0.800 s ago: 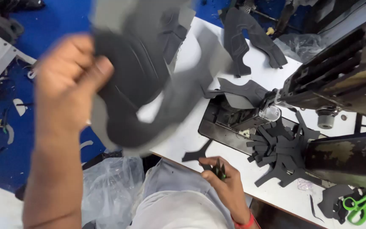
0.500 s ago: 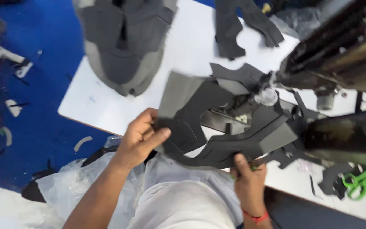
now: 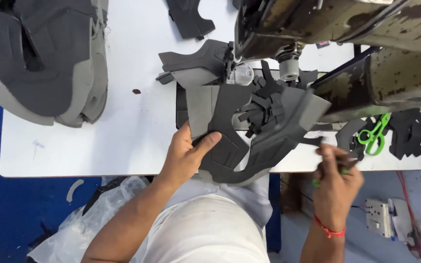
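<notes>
My left hand (image 3: 187, 157) grips the left edge of a grey shoe-upper piece (image 3: 264, 141), thumb on top. The piece lies flat over the front edge of the white table (image 3: 123, 136), just in front of the sewing machine (image 3: 347, 39). My right hand (image 3: 336, 176) is off the table's front edge, right of the piece, with its fingers closed on a small green tool (image 3: 341, 169); I cannot make out the tool's shape. A heap of small dark cut-outs (image 3: 264, 107) sits on the machine bed behind the piece.
A tall stack of grey upper pieces (image 3: 49, 63) fills the table's left end. More dark pieces lie at the back (image 3: 188, 17) and beside the needle (image 3: 196, 63). Green scissors (image 3: 373, 134) rest at the right. A clear plastic bag (image 3: 98, 214) hangs below the table.
My left hand had a bundle of pieces raised at the left; that stack now rests on the table. The hand now holds one piece by the machine. My right hand moved right.
</notes>
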